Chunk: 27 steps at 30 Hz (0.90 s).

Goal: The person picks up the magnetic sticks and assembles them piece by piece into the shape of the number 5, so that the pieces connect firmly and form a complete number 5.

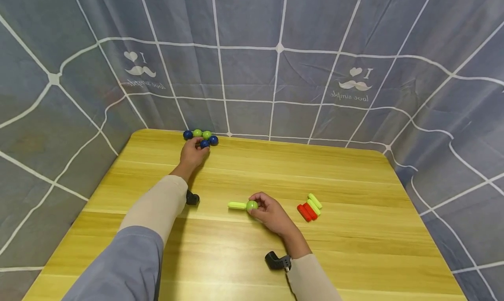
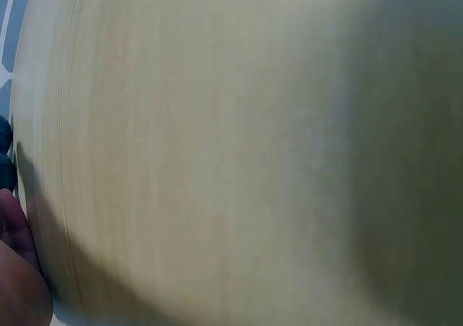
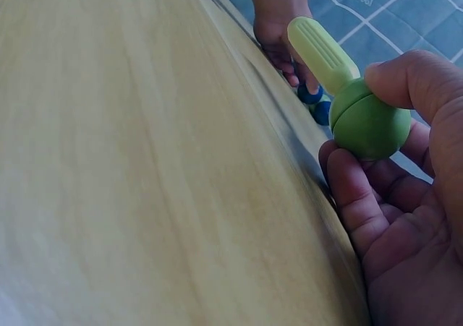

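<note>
Thumb and fingertips of my right hand (image 1: 271, 213) pinch a green ball (image 3: 370, 120). A ribbed yellow-green rod (image 3: 323, 51) sticks out of that ball, pointing left in the head view. Reaching to the far left of the table, my left hand (image 1: 192, 154) has its thumb and fingers around a dark blue ball (image 1: 204, 144). Right behind it sit two green balls (image 1: 197, 133) and two more blue balls (image 1: 214, 140), close together. In the left wrist view only part of the left hand (image 2: 20, 268) shows, at the lower left edge.
To the right of my right hand, two red rods (image 1: 307, 211) and two yellow-green rods (image 1: 314, 201) lie side by side on the wooden table (image 1: 354, 257). A grey curtain with white lines (image 1: 252, 73) hangs along the table's back and side edges. Each wrist carries a black camera (image 1: 275, 260).
</note>
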Tool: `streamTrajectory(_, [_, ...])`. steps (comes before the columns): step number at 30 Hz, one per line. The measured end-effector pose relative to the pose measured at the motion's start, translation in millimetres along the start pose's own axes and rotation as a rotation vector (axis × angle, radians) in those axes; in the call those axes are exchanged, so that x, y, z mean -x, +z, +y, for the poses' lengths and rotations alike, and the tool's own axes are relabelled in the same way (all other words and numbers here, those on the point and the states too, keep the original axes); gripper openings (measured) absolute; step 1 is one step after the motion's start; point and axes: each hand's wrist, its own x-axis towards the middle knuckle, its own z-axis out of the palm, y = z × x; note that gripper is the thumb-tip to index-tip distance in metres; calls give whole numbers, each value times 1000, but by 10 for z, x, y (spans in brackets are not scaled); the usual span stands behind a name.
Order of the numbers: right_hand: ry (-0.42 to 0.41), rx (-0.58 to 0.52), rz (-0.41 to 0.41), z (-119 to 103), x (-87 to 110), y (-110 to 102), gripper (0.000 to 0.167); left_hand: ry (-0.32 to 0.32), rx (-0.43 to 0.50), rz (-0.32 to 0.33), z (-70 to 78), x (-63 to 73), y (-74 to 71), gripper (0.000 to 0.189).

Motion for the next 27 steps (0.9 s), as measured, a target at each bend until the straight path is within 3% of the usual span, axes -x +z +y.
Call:
streamTrajectory(9, [-13,3,-25,-328,102,-16,24,16,61,-1,-6,132,-22,43])
streamTrajectory(14, [-20,-21,-19,-323,111,-3,25,44,156,-23,-56,275,-75,43])
streamTrajectory(19, [-9,-34,-14,-323,113,0,25,31,225,-54,-122,390,-114,45])
streamTrajectory(27, [-13,-30,-22,-322,107,-2,24,27,397,-158,-189,608,-158,46])
